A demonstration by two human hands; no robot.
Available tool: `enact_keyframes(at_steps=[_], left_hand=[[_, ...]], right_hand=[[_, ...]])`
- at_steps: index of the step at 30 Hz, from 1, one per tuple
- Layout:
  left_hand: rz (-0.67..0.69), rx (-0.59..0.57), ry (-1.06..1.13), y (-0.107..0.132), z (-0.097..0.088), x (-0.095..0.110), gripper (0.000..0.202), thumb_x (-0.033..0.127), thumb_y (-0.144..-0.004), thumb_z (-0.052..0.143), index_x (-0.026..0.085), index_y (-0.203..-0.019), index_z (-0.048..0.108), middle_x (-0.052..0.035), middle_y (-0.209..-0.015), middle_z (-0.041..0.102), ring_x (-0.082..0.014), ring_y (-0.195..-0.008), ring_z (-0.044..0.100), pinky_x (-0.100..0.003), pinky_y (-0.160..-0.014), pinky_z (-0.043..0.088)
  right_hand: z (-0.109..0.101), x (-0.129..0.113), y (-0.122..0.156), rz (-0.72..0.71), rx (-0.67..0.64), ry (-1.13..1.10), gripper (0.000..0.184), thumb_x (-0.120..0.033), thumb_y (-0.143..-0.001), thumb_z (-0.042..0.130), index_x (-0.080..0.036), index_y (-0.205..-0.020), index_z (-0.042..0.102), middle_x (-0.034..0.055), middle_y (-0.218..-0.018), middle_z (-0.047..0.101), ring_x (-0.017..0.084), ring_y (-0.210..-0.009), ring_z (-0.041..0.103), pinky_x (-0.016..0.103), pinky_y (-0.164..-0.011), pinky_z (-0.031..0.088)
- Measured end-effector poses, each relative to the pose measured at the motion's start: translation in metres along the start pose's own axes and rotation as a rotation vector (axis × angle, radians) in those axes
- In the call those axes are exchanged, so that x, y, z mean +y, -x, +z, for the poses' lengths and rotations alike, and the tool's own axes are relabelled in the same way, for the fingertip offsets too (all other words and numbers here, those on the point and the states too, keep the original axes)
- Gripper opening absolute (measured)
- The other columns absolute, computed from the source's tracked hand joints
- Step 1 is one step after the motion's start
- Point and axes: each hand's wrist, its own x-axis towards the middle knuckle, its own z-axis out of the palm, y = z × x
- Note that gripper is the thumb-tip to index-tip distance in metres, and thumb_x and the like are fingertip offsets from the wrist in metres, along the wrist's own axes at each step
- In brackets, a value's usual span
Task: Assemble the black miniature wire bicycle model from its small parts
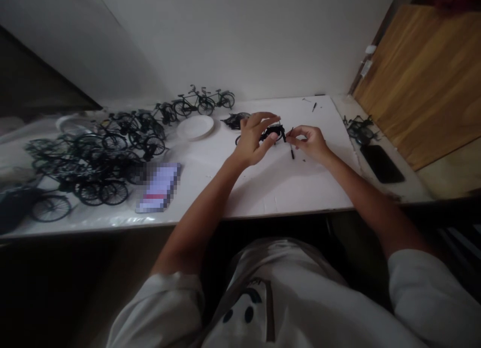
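Note:
My left hand [254, 137] grips a small black model bicycle [273, 132] just above the white table [278, 188], thumb and fingers pinched round its frame. Right beside it, my right hand [310, 141] is closed on a thin black screwdriver [291, 146], its upper end at the bicycle and its lower end pointing down toward the table. Both hands are near the table's far middle.
Many black model bicycles [90, 157] crowd the left side, with more standing by the wall [203, 101]. A white dish [195, 127], a blurred card [160, 187], a dark phone [381, 163], bicycle parts [358, 127] and a wooden panel [424, 77] are nearby.

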Motion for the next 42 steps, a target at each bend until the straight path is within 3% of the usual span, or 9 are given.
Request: enact_keyframes(at_steps=[5,8,11,14,21,27,35,38,42], left_hand=[[-0.050,0.077,0.052,-0.002,0.003,-0.001,0.065,0.074,-0.108,0.044,0.024,-0.133,0.077,-0.0156,-0.134,0.074,-0.0373,-0.134,0.065,-0.053,-0.115,0.045],[-0.119,0.125,0.073,0.000,0.000,-0.005,0.061,0.068,-0.111,0.043,0.021,-0.104,0.082,-0.0141,-0.102,0.077,-0.0314,-0.103,0.071,-0.047,-0.095,0.053],[-0.194,0.050,0.062,0.003,-0.002,-0.010,0.057,0.063,-0.109,0.049,0.021,-0.080,0.076,-0.0086,-0.070,0.065,-0.0246,-0.074,0.064,-0.043,-0.079,0.052],[-0.218,0.015,0.012,0.004,-0.005,-0.013,0.052,0.061,-0.103,0.058,0.022,-0.071,0.070,-0.0050,-0.060,0.054,-0.0224,-0.067,0.059,-0.041,-0.076,0.050],[-0.314,0.257,-0.019,0.004,-0.022,-0.016,0.047,0.056,-0.107,0.055,0.020,-0.082,0.071,-0.0053,-0.069,0.055,-0.0245,-0.083,0.064,-0.039,-0.082,0.050],[-0.425,0.341,-0.027,0.002,-0.044,-0.060,0.029,0.046,-0.102,0.063,0.020,-0.096,0.075,-0.0083,-0.086,0.065,-0.0300,-0.099,0.068,-0.039,-0.082,0.049],[-0.505,-0.120,-0.041,0.006,-0.055,-0.103,0.024,0.028,-0.072,0.087,0.019,-0.093,0.080,-0.0080,-0.088,0.076,-0.0244,-0.077,0.064,-0.038,-0.077,0.050],[-0.431,-0.120,0.021,0.007,-0.038,-0.102,0.031,0.039,-0.077,0.090,0.021,-0.099,0.077,-0.0088,-0.096,0.078,-0.0247,-0.084,0.067,-0.036,-0.078,0.051],[-0.432,-0.052,0.118,0.004,-0.013,-0.103,0.034,0.046,-0.086,0.086,0.021,-0.078,0.064,-0.0054,-0.080,0.069,-0.0217,-0.081,0.065,-0.034,-0.079,0.051]], right_hand=[[-0.003,0.004,-0.003,0.006,0.014,-0.028,0.047,-0.065,-0.073,0.095,-0.024,-0.091,0.083,0.0076,-0.103,0.083,0.022,-0.090,0.073,0.032,-0.066,0.061],[-0.006,0.008,-0.009,0.017,0.042,-0.054,0.054,-0.064,-0.069,0.097,-0.025,-0.104,0.083,0.0075,-0.101,0.082,0.024,-0.093,0.073,0.034,-0.069,0.062],[-0.010,0.010,-0.016,0.007,0.113,-0.074,0.063,-0.064,-0.067,0.098,-0.024,-0.114,0.082,0.0071,-0.100,0.082,0.025,-0.095,0.074,0.037,-0.079,0.063],[-0.016,0.008,-0.020,0.010,0.154,-0.050,0.056,-0.066,-0.066,0.097,-0.024,-0.100,0.083,0.0080,-0.101,0.083,0.026,-0.098,0.075,0.041,-0.089,0.063],[-0.031,-0.002,-0.020,0.080,0.044,-0.025,0.046,-0.056,-0.066,0.104,-0.023,-0.088,0.081,0.0070,-0.093,0.082,0.024,-0.091,0.075,0.041,-0.091,0.064],[-0.014,-0.013,-0.028,0.046,0.057,0.011,0.029,-0.044,-0.080,0.098,-0.024,-0.089,0.080,0.0069,-0.110,0.085,0.026,-0.111,0.076,0.048,-0.114,0.058],[0.007,-0.002,-0.041,0.063,-0.140,-0.026,0.023,-0.020,-0.077,0.098,-0.021,-0.076,0.075,0.0086,-0.118,0.084,0.026,-0.124,0.075,0.045,-0.118,0.056],[0.002,0.017,-0.044,0.035,-0.175,0.057,0.019,-0.019,-0.079,0.095,-0.023,-0.076,0.077,0.0073,-0.117,0.083,0.028,-0.123,0.075,0.047,-0.114,0.058],[-0.001,0.026,-0.040,-0.093,-0.176,0.215,0.011,-0.020,-0.088,0.087,-0.026,-0.084,0.079,0.0074,-0.142,0.077,0.031,-0.132,0.071,0.056,-0.115,0.056]])
